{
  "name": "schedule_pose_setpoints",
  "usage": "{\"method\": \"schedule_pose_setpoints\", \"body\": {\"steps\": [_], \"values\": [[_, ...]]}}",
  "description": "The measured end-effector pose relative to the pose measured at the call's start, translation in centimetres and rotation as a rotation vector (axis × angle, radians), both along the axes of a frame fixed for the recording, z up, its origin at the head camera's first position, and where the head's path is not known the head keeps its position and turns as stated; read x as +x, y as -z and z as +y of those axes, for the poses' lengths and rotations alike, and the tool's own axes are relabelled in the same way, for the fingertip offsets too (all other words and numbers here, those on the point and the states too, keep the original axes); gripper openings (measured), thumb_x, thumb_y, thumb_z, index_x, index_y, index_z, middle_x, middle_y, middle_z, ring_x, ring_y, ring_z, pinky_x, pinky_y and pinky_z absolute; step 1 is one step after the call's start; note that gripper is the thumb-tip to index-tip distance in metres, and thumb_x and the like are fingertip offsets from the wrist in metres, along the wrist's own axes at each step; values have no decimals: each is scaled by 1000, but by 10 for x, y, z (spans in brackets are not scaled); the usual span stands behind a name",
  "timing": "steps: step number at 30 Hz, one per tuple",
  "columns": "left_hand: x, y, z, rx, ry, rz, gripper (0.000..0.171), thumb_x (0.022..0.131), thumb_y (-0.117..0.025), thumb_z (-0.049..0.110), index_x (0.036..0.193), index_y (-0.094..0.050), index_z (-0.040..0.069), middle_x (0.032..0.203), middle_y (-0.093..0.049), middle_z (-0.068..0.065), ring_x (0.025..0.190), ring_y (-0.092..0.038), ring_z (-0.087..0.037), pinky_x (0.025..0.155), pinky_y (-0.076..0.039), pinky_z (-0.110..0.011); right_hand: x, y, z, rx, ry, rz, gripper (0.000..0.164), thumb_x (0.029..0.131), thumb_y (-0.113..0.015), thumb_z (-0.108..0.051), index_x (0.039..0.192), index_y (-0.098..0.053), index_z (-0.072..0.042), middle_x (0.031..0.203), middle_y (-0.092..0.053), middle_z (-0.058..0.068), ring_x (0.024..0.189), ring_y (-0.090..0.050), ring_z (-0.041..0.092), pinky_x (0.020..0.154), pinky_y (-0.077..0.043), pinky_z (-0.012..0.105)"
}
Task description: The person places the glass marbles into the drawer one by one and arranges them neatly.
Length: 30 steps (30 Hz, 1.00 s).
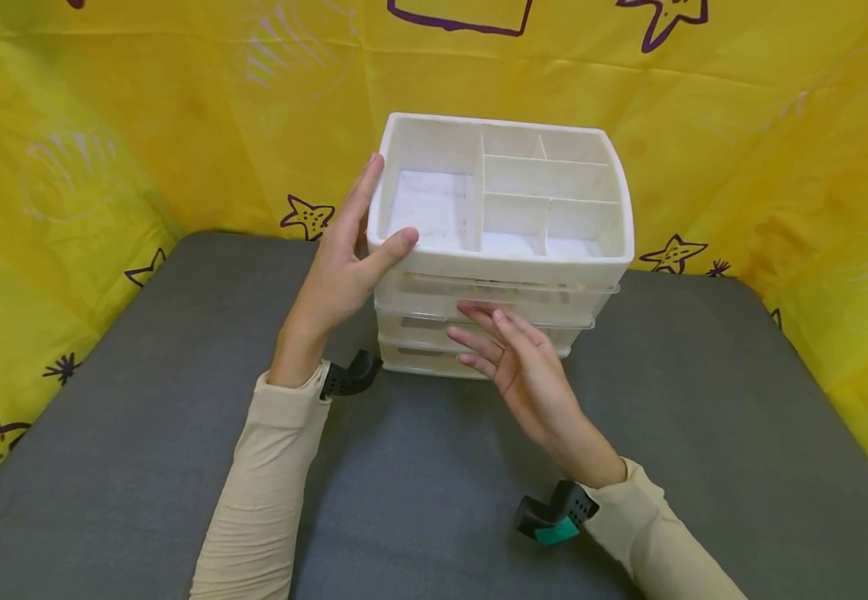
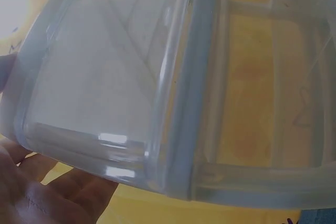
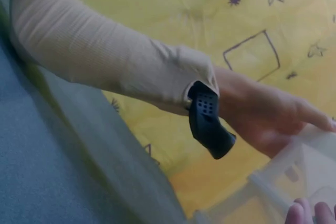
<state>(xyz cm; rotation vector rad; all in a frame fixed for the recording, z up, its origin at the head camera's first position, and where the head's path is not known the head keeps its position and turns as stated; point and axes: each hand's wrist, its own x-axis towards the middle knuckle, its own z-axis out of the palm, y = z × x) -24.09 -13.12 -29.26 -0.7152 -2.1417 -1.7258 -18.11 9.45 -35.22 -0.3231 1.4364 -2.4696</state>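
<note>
A white plastic drawer unit (image 1: 504, 268) stands on the dark grey table, with an open compartment tray on top and several see-through drawers below. My left hand (image 1: 343, 267) rests against its left side, the fingers straight along the wall and the thumb over the front rim. In the left wrist view, part of that hand (image 2: 58, 195) lies along the unit's side. My right hand (image 1: 527, 375) is in front of the drawers, its fingers extended towards the clear lip of the top drawer (image 1: 434, 292). Whether its fingertips touch that lip, I cannot tell.
Yellow cloth (image 1: 201, 108) printed with stars and fish hangs behind and on both sides of the grey table (image 1: 418, 500). Black wrist devices (image 1: 353, 373) sit at both cuffs. Small coloured items show faintly inside the top drawer.
</note>
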Motion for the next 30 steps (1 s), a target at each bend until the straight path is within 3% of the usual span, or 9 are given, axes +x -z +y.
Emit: {"method": "schedule_pose_setpoints", "body": {"steps": [12,18,24,30], "values": [[1,1,-1,7,-4,-4,77,94,-62,8,159,-22,19,167,-15,5,139,-41,-22,105,-46,-45,-1,-8,3,18,-92,17,35,107,-42,-14,141,-46,-3,141,-56,1,113,-67,14,90,-55,29],[0,2,-2,6,-4,-4,78,94,-62,8,159,-22,20,167,-16,7,139,-40,-22,105,-47,-46,-2,-7,7,36,-166,83,42,108,-38,-14,148,-36,-1,150,-47,4,115,-67,14,94,-54,30],[0,3,-3,1,-8,-4,77,94,-62,8,159,-22,20,166,-16,7,140,-40,-21,104,-47,-45,-4,-8,11,125,-207,119,48,107,-39,-15,151,-28,1,158,-36,13,113,-68,14,94,-54,30],[0,5,-2,8,-26,5,77,94,-63,10,159,-23,19,166,-17,6,140,-39,-20,105,-47,-45,-4,-14,18,245,-224,125,51,106,-39,-15,153,-27,-1,159,-35,17,116,-66,14,97,-53,29]]}}
